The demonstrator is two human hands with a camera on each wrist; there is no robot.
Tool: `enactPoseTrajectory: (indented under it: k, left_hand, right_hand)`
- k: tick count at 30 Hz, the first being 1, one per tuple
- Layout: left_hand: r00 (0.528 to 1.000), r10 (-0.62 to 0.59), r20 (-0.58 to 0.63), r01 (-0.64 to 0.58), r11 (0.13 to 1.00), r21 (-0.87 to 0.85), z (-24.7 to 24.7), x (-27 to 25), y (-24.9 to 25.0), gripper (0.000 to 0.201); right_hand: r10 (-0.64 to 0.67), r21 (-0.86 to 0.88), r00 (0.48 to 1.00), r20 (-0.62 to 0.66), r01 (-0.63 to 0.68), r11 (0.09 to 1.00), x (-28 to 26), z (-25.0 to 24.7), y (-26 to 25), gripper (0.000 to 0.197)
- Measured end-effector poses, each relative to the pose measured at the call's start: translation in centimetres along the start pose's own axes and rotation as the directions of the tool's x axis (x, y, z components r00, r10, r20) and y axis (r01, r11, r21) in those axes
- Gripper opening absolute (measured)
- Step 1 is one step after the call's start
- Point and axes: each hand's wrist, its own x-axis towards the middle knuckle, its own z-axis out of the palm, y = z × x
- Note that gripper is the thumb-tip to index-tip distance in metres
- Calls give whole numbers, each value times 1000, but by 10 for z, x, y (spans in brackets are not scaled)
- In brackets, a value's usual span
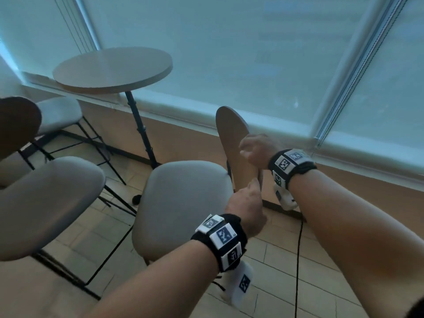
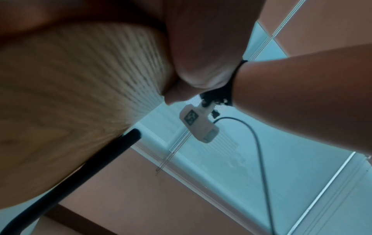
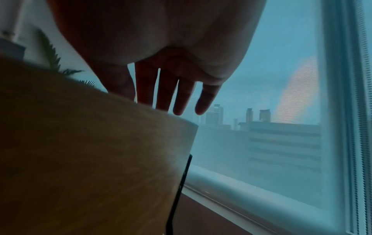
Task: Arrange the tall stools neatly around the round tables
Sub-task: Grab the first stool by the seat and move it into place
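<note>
Left hand gripping the stool's back, right hand straight-fingered on its top, we should steer the stool, just right of the table, squarely, without tipping.

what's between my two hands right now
The wooden backrest of the grey-seated stool: right hand at its upper edge, left hand near its lower end. The head view shows it.
</note>
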Motion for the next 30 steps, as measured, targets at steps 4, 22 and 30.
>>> enactPoseTrajectory:
  k: [4, 22, 30]
  left_hand:
    - [997, 75, -16, -75, 997, -2, -6, -8, -21, 69]
    - [998, -45, -44, 57, 942, 331, -35, 32, -18, 50]
    - [769, -368, -522, 572, 760, 307, 3, 90, 11, 54]
  right_hand:
    - [-25, -223, 966, 258, 85, 971, 25, 15, 11, 35]
    - [-289, -205, 949, 128, 310, 928, 54, 15, 105, 54]
    - [-289, -202, 950, 121, 308, 930, 61, 20, 121, 60]
